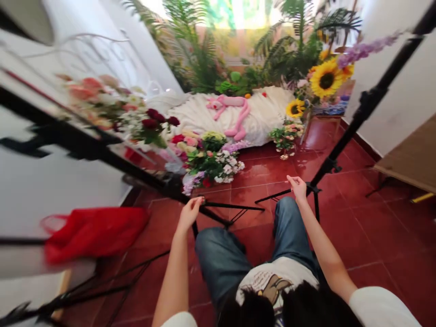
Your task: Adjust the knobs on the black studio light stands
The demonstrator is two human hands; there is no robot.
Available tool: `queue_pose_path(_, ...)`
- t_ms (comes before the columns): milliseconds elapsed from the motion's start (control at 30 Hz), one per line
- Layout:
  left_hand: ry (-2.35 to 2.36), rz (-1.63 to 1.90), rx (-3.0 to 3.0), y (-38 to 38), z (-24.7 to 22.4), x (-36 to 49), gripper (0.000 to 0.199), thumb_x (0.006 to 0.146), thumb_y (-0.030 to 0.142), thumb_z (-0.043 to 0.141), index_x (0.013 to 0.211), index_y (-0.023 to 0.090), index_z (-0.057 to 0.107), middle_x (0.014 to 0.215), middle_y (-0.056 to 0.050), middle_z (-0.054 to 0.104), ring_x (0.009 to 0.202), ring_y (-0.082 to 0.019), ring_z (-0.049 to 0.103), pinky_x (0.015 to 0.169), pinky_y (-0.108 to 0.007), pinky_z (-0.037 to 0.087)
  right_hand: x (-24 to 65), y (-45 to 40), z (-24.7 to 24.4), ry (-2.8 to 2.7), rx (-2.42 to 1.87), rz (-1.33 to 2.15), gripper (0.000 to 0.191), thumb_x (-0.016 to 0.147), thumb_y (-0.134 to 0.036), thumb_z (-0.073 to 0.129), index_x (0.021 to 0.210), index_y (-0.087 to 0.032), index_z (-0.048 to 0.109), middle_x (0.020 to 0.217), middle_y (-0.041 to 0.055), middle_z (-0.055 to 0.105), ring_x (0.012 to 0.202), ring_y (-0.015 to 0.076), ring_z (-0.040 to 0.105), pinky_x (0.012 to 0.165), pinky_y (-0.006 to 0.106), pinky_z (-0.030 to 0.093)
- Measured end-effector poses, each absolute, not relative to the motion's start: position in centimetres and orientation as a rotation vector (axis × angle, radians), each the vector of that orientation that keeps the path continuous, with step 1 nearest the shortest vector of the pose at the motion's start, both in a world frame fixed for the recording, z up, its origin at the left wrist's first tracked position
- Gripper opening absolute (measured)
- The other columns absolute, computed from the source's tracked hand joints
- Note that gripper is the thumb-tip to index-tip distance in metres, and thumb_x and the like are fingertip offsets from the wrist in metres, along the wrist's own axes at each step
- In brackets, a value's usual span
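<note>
Hair (252, 311) hangs nearest. Left hand (191, 210) and right hand (297, 187) pinch, on what cannot be told; 2 stands (136, 171) beside them look stiff, light, best gripped mid-pole.

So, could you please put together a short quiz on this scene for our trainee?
1. True or false: the long-limbed pink plush toy lies on the draped white cloth.
2. Between the person's bare left hand and bare right hand, which appears nearer the large yellow sunflower with a dark centre?
3. Which appears left of the left hand: A, the sunflower; B, the soft red bag with a loop handle; C, the toy?

Key: 1 true; 2 right hand; 3 B.
</note>
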State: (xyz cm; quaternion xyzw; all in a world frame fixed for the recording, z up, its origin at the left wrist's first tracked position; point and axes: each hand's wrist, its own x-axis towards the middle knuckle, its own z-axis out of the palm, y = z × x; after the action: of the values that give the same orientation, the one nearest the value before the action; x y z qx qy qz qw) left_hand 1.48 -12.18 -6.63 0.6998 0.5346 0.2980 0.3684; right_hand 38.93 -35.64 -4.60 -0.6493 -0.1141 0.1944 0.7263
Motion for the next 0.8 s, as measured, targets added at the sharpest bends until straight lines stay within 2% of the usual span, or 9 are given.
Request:
queue_pose_path(100, 1.592, 1.032, 1.596, -11.4, -4.1, -0.3, 0.052, 0.076, 0.071, 0.055, 0.078, 0.019, 0.063, 0.083, -0.009, 0.072, 0.091, -0.025, 0.068, 0.096, -0.042, 0.052, 35.6, -32.0, -4.2, -0.394, -1.452, 0.509, 0.053, 0.057, -0.066, 0.079, 0.07, -0.019, 0.057, 0.062, 0.0049, 0.072, 0.04, 0.0084, 0.043, 0.041, 0.023, 0.03)
queue_pose_path(200, 1.722, 1.268, 1.503, -11.0, -1.5, -1.0, 0.044, 0.082, 0.063, 0.057, 0.079, 0.019, 0.055, 0.082, -0.007, 0.065, 0.085, -0.021, 0.063, 0.096, -0.041, 0.051, 31.8, -28.5, -3.3, -0.551, -1.457, 0.632, 0.055, 0.055, -0.068, 0.079, 0.069, -0.02, 0.058, 0.06, 0.0056, 0.071, 0.045, 0.0124, 0.053, 0.042, 0.023, 0.032)
queue_pose_path(267, 1.659, 1.5, 1.511, -10.5, 0.0, -0.9, 0.043, 0.081, 0.06, 0.063, 0.088, 0.019, 0.052, 0.095, -0.007, 0.063, 0.087, -0.017, 0.061, 0.092, -0.035, 0.052, 29.1, -26.3, -2.4, -0.676, -1.439, 0.725, 0.055, 0.054, -0.069, 0.08, 0.069, -0.02, 0.059, 0.06, 0.0059, 0.071, 0.047, 0.0141, 0.056, 0.042, 0.023, 0.032)
queue_pose_path(367, 1.338, 1.686, 1.432, -8.9, 1.6, 0.0, 0.049, 0.086, 0.065, 0.056, 0.101, 0.019, 0.05, 0.105, -0.008, 0.062, 0.089, -0.013, 0.061, 0.083, -0.026, 0.051, 25.0, -22.8, -0.9, -0.894, -1.368, 0.86, 0.053, 0.056, -0.067, 0.081, 0.066, -0.02, 0.059, 0.059, 0.0051, 0.07, 0.047, 0.014, 0.058, 0.043, 0.022, 0.035)
queue_pose_path(467, 1.128, 1.652, 1.358, -6.9, 2.3, 1.0, 0.056, 0.089, 0.074, 0.038, 0.093, 0.02, 0.053, 0.083, -0.003, 0.061, 0.076, -0.012, 0.06, 0.076, -0.025, 0.049, 21.2, -18.9, 0.6, -1.092, -1.288, 0.966, 0.049, 0.059, -0.063, 0.081, 0.066, -0.02, 0.059, 0.057, 0.0031, 0.069, 0.045, 0.0122, 0.055, 0.044, 0.022, 0.037)
queue_pose_path(567, 1.103, 1.653, 1.333, -5.6, 2.2, 1.6, 0.064, 0.087, 0.08, 0.031, 0.078, 0.02, 0.053, 0.065, 0.0, 0.053, 0.063, -0.012, 0.054, 0.068, -0.025, 0.046, 17.8, -14.5, 1.9, -1.254, -1.26, 1.019, 0.04, 0.068, -0.055, 0.079, 0.069, -0.02, 0.06, 0.058, 0.0014, 0.069, 0.042, 0.0101, 0.051, 0.043, 0.022, 0.037)
queue_pose_path(700, 1.119, 1.698, 1.368, -5.3, 1.7, 1.8, 0.067, 0.085, 0.083, 0.03, 0.071, 0.021, 0.051, 0.062, 0.0, 0.053, 0.059, -0.011, 0.052, 0.066, -0.025, 0.044, 14.4, -9.1, 4.1, -1.368, -1.437, 0.89, 0.022, 0.083, -0.04, 0.07, 0.084, -0.019, 0.065, 0.06, -0.0025, 0.068, 0.043, 0.0092, 0.053, 0.049, 0.022, 0.042)
queue_pose_path(800, 1.156, 1.735, 1.372, -5.3, 1.3, 1.9, 0.069, 0.083, 0.085, 0.027, 0.069, 0.022, 0.05, 0.061, 0.001, 0.053, 0.059, -0.012, 0.053, 0.066, -0.025, 0.044, 12.7, -6.2, 6.0, -1.552, -1.696, 0.742, 0.026, 0.092, -0.039, 0.062, 0.082, -0.015, 0.069, 0.06, 0.0003, 0.067, 0.051, 0.0114, 0.059, 0.059, 0.023, 0.047)
